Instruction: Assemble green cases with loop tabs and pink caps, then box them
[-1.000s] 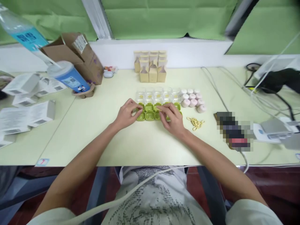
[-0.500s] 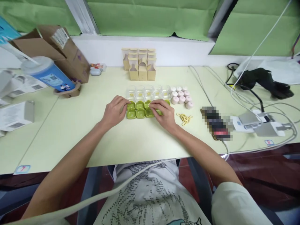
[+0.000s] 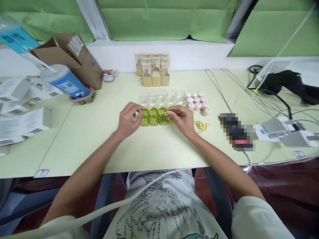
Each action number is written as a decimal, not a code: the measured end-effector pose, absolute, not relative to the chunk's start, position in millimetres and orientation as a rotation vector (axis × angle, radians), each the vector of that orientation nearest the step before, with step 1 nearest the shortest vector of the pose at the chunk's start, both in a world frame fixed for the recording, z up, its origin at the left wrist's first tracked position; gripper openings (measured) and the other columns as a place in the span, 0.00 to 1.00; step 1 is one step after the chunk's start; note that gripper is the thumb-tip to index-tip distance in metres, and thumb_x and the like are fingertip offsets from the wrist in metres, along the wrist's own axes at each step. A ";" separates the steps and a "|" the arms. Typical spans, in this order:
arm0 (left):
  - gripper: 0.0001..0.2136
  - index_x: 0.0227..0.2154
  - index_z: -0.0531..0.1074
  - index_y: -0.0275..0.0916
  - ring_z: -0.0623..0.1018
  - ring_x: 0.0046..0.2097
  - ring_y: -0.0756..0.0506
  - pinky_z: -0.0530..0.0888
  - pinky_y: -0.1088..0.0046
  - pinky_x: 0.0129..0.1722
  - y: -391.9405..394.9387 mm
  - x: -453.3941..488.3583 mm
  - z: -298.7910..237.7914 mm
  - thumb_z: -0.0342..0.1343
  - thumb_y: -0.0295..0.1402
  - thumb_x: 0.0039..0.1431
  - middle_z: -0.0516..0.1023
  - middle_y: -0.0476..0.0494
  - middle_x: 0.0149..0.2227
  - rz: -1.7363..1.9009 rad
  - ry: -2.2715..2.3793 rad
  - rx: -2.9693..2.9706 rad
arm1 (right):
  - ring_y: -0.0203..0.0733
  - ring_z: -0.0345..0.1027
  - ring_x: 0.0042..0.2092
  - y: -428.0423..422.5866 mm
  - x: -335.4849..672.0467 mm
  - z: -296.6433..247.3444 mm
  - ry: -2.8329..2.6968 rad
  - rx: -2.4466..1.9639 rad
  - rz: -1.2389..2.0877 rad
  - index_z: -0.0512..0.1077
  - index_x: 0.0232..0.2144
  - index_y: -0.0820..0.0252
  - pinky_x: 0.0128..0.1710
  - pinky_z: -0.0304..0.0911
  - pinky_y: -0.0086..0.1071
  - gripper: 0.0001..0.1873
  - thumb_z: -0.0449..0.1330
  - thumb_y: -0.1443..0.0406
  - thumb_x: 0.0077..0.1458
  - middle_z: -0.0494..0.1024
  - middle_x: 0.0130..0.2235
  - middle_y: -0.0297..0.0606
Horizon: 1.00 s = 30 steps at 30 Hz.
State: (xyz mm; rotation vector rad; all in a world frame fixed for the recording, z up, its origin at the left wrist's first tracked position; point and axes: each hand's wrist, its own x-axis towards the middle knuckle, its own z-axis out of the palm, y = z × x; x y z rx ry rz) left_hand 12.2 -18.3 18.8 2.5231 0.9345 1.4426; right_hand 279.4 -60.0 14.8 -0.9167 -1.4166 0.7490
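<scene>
Two rows of small green square containers point(image 3: 153, 117) lie on the pale yellow table point(image 3: 104, 119) in front of me. My left hand point(image 3: 128, 119) rests at their left end, fingers curled against the leftmost containers. At the right end my right hand point(image 3: 183, 120) pinches something small and yellowish over the containers; I cannot make out what it is. Behind the green ones stands a row of clear containers point(image 3: 161, 98) with yellow pieces inside. Pink round caps point(image 3: 197, 102) sit to the right of those. A small pile of yellow rubber bands point(image 3: 202, 125) lies just right of my right hand.
Tan paper boxes point(image 3: 153, 71) stand at the back centre. A tipped blue-labelled canister point(image 3: 65, 83) and a brown cardboard box point(image 3: 72, 53) are at the left, with white leaflets point(image 3: 22, 121) beyond. Cables, white adapters point(image 3: 286, 131) and a blurred dark object point(image 3: 235, 132) lie to the right.
My view has shifted sideways and back. Both hands have stayed at the ends of the green containers; my right fingers have gathered into a pinch above them.
</scene>
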 end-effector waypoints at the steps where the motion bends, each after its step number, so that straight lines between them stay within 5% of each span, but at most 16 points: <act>1: 0.08 0.48 0.81 0.44 0.80 0.38 0.48 0.77 0.69 0.33 -26.4 19.9 20.5 0.59 0.39 0.78 0.84 0.44 0.42 1.442 0.911 2.505 | 0.41 0.82 0.31 -61.4 276.5 14.7 -1.396 -0.893 0.818 0.85 0.40 0.53 0.32 0.81 0.36 0.18 0.73 0.46 0.64 0.87 0.33 0.35; 8: 0.12 0.40 0.82 0.41 0.80 0.36 0.51 0.76 0.74 0.34 -59.7 56.2 24.4 0.66 0.45 0.72 0.84 0.47 0.36 1.362 0.918 2.036 | 0.45 0.86 0.46 -71.4 258.3 15.3 -1.308 -0.833 1.033 0.89 0.41 0.50 0.50 0.85 0.42 0.17 0.80 0.49 0.55 0.89 0.45 0.39; 15: 0.20 0.36 0.84 0.40 0.78 0.31 0.50 0.75 0.75 0.26 -50.0 48.8 18.1 0.72 0.54 0.63 0.83 0.44 0.35 1.221 0.911 1.625 | 0.45 0.87 0.37 -73.9 259.5 18.9 -1.250 -0.827 1.200 0.87 0.43 0.52 0.48 0.87 0.46 0.20 0.80 0.49 0.55 0.90 0.38 0.37; 30: 0.16 0.34 0.87 0.39 0.77 0.25 0.52 0.78 0.74 0.24 -50.8 48.0 20.6 0.78 0.48 0.56 0.84 0.45 0.31 1.206 0.808 1.537 | 0.44 0.86 0.34 -72.6 257.2 20.6 -1.186 -0.821 1.298 0.85 0.35 0.54 0.43 0.87 0.42 0.21 0.83 0.49 0.48 0.88 0.32 0.35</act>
